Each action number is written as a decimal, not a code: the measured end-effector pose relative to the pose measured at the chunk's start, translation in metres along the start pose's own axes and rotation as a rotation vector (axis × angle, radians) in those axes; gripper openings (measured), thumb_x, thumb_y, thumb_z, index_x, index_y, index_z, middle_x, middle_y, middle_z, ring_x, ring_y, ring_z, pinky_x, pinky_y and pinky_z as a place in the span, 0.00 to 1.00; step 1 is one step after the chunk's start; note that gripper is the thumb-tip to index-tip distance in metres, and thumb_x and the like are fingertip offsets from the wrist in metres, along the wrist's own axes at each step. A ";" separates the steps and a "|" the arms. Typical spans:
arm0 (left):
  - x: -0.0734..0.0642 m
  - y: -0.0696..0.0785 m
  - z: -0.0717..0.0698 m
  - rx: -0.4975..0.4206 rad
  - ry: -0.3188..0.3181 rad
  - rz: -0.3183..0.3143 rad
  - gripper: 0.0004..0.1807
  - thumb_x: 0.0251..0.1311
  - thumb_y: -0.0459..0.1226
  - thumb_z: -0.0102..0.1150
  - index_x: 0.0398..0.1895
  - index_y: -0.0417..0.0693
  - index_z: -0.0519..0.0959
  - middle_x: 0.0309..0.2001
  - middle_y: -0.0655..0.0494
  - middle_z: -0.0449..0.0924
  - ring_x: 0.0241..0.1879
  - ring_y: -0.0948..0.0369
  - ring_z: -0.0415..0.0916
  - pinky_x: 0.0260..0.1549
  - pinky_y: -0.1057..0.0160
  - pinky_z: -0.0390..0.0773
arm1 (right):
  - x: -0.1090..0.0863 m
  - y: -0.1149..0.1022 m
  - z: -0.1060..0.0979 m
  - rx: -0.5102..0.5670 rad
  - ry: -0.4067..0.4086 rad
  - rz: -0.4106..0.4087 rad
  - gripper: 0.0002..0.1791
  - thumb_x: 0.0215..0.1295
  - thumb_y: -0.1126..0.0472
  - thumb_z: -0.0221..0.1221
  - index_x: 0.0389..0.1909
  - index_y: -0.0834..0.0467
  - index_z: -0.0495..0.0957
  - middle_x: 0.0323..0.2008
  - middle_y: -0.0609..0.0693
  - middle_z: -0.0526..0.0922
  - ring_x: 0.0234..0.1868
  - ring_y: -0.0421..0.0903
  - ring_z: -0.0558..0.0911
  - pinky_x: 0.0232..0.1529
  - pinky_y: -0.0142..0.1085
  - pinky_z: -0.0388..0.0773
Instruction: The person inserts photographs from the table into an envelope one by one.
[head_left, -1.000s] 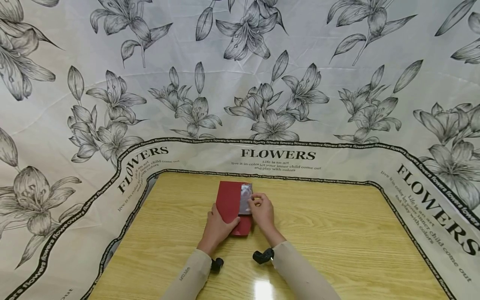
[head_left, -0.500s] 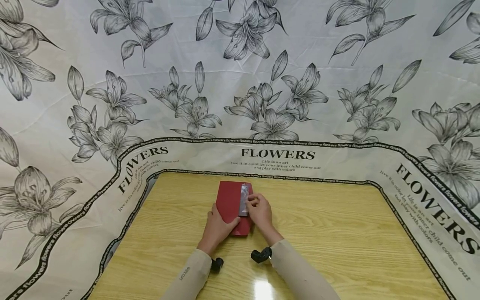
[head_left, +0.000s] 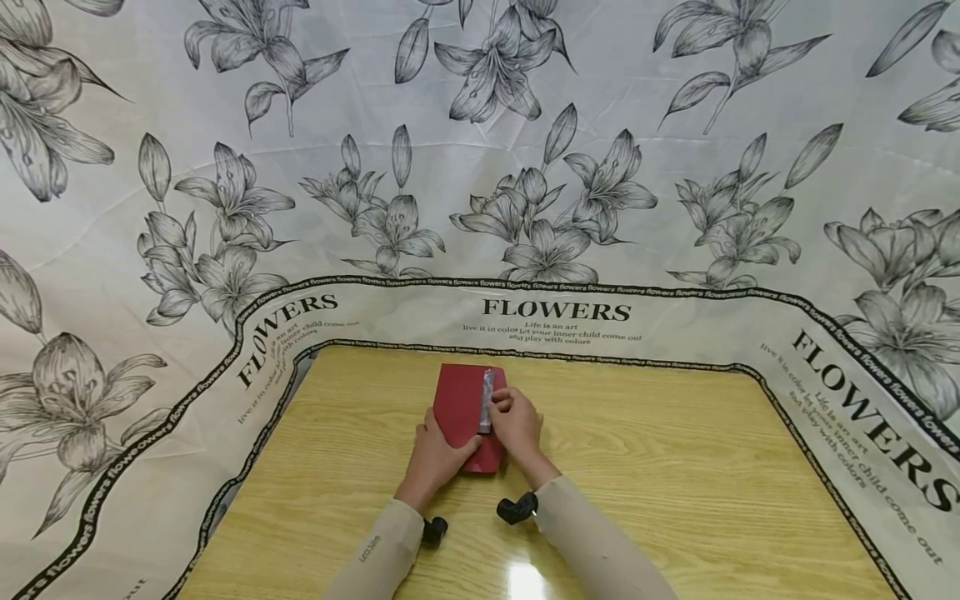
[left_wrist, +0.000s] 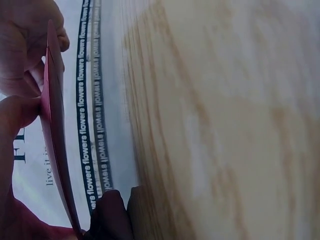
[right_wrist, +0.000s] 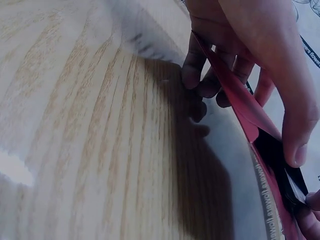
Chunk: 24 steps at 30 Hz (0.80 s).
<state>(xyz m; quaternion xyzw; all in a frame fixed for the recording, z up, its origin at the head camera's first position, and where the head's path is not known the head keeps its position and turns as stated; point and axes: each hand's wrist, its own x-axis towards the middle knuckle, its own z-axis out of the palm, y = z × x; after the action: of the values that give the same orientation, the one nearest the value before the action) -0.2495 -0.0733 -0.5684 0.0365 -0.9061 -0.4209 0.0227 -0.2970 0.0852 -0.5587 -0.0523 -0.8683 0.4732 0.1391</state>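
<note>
A red paper envelope [head_left: 457, 396] stands tilted above the table, its tapered flap on the right. Along its opening shows a narrow strip of a silvery flat packet [head_left: 486, 402], dark on the side seen in the right wrist view. My left hand [head_left: 435, 454] grips the envelope, thumb on the front and fingers behind the left edge. At the packet's right edge my right hand [head_left: 519, 425] pinches with thumb and forefinger. The left wrist view has the envelope [left_wrist: 55, 115] edge-on between both hands. How much packet lies inside the envelope is hidden.
A wood-grain table [head_left: 660, 467] lies beneath, with a bright glare spot near its front. White cloth [head_left: 555, 208] printed with lilies and lettering surrounds the back and sides. Each wrist carries a small black camera [head_left: 517, 508].
My right hand has moved slightly left with the packet, and the silvery strip has narrowed as more red flap shows to its right. My left hand and the envelope stay nearly in place.
</note>
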 end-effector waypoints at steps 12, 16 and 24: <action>0.001 0.002 0.000 -0.003 -0.017 0.007 0.63 0.61 0.58 0.75 0.83 0.30 0.50 0.64 0.26 0.67 0.56 0.37 0.77 0.56 0.38 0.80 | -0.001 -0.004 0.004 -0.026 0.025 0.001 0.06 0.69 0.61 0.71 0.44 0.56 0.91 0.30 0.48 0.89 0.40 0.55 0.81 0.53 0.55 0.61; 0.002 0.004 0.000 -0.004 -0.021 -0.001 0.63 0.61 0.59 0.75 0.83 0.31 0.49 0.65 0.25 0.67 0.57 0.37 0.77 0.56 0.38 0.80 | -0.002 -0.003 0.004 -0.021 0.019 0.001 0.07 0.70 0.61 0.71 0.45 0.56 0.91 0.31 0.48 0.90 0.42 0.56 0.81 0.54 0.56 0.61; 0.003 0.010 -0.003 0.019 -0.005 -0.024 0.61 0.59 0.59 0.76 0.80 0.29 0.54 0.61 0.27 0.69 0.53 0.39 0.78 0.54 0.38 0.81 | -0.001 0.000 0.003 0.000 0.011 -0.014 0.08 0.72 0.60 0.69 0.47 0.57 0.88 0.32 0.50 0.88 0.41 0.56 0.79 0.53 0.56 0.61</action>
<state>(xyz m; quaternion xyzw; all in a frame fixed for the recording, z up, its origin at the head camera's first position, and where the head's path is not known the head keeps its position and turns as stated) -0.2529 -0.0694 -0.5584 0.0465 -0.9095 -0.4128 0.0151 -0.2964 0.0828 -0.5603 -0.0488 -0.8679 0.4719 0.1470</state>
